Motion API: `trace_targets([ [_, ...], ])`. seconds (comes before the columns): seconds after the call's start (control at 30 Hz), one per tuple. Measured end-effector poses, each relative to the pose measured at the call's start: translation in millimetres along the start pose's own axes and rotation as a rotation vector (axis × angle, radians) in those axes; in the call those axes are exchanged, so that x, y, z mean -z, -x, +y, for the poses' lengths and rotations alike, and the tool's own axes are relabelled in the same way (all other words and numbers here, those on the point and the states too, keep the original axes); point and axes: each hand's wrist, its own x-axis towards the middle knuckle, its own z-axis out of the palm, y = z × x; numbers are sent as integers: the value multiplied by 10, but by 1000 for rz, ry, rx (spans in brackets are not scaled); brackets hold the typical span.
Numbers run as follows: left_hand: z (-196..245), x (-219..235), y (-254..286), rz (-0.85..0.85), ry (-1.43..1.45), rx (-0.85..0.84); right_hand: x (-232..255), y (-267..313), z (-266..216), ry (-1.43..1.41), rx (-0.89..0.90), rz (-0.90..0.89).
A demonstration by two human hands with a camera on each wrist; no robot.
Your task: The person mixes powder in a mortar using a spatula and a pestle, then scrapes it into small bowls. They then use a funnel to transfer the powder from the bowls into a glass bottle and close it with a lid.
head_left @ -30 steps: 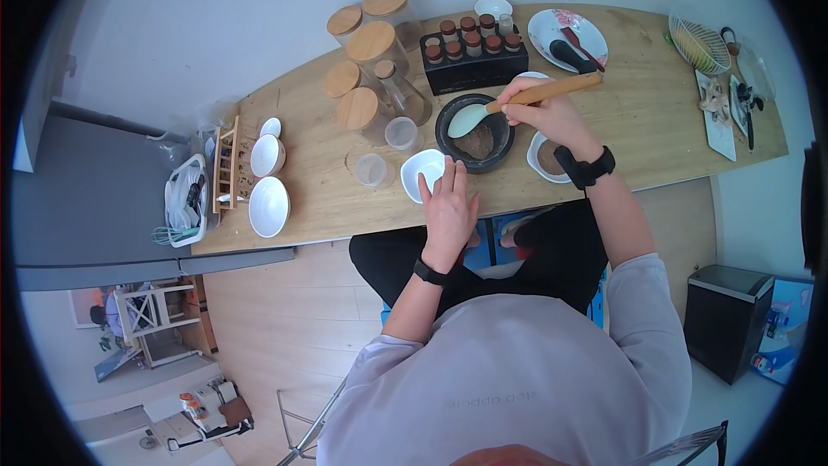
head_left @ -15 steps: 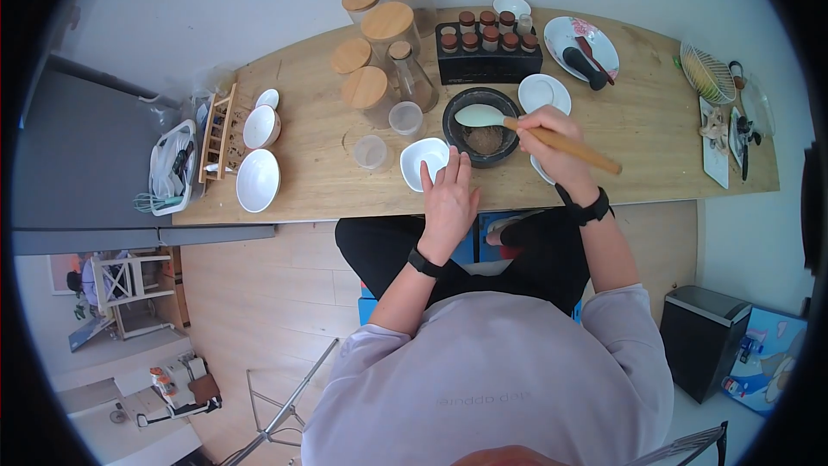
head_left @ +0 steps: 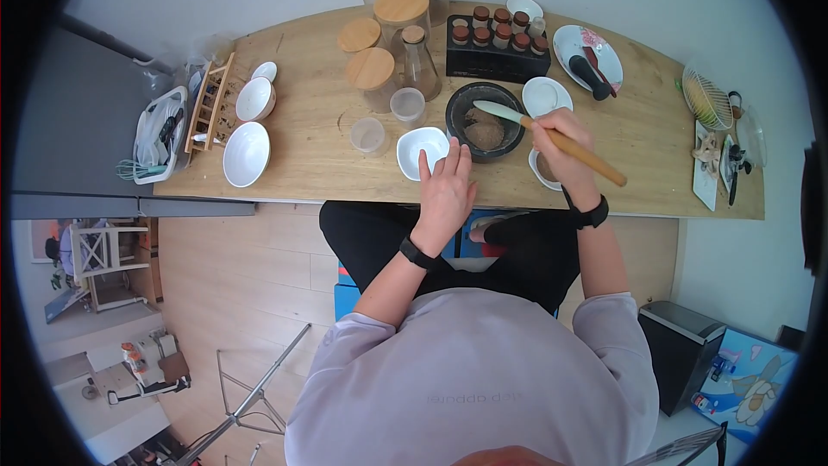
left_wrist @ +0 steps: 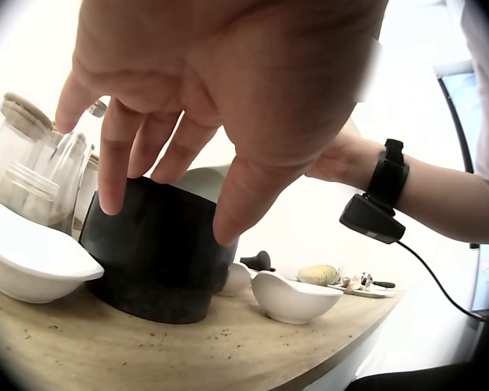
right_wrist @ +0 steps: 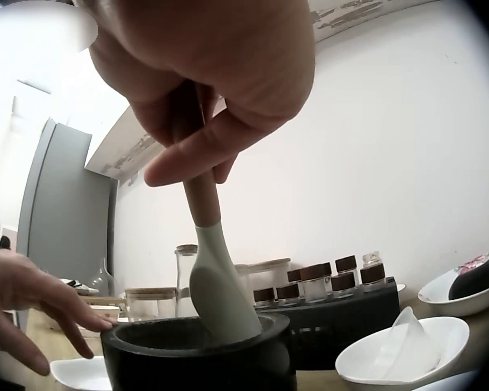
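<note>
My right hand (head_left: 567,155) grips the wooden handle of a pale green silicone spoon (head_left: 498,110). The spoon's head leans into a black stone mortar (head_left: 453,123), tilted with its tip low inside the rim. Brown ground powder (head_left: 486,133) lies in the bowl of the mortar. My left hand (head_left: 447,194) has its fingers spread, fingertips right at the mortar's near left side. Under those fingers stands a white square bowl (head_left: 412,154). In the right wrist view, one left fingertip (right_wrist: 100,322) meets the mortar's rim.
Right of the mortar are a white bowl with brown powder (head_left: 542,171) and a white dish (head_left: 546,95). Behind stands a black rack of spice bottles (head_left: 483,60); a pestle (head_left: 590,78) lies on a floral plate. Wooden-lidded jars (head_left: 371,69) and clear cups (head_left: 368,136) stand left.
The spoon's handle has swung from pointing up-right to down-right, and its head has turned edge-on, lower in the mortar. My left hand stays by the mortar. The head view has shifted.
</note>
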Motion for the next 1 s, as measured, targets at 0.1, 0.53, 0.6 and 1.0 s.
trace_targets([
  [0.1, 3, 15, -1, -21, -2, 22, -83, 86, 24, 81, 101, -66],
  [0.53, -7, -52, 16, 36, 17, 33, -8, -48, -163, -282, -394, -37],
  [0.6, 0, -2, 18, 11, 28, 40, -95, -53, -55, -275, -444, -14],
  [1.0, 24, -6, 15, 28, 31, 52, -189, -16, -28, -127, -451, 144],
])
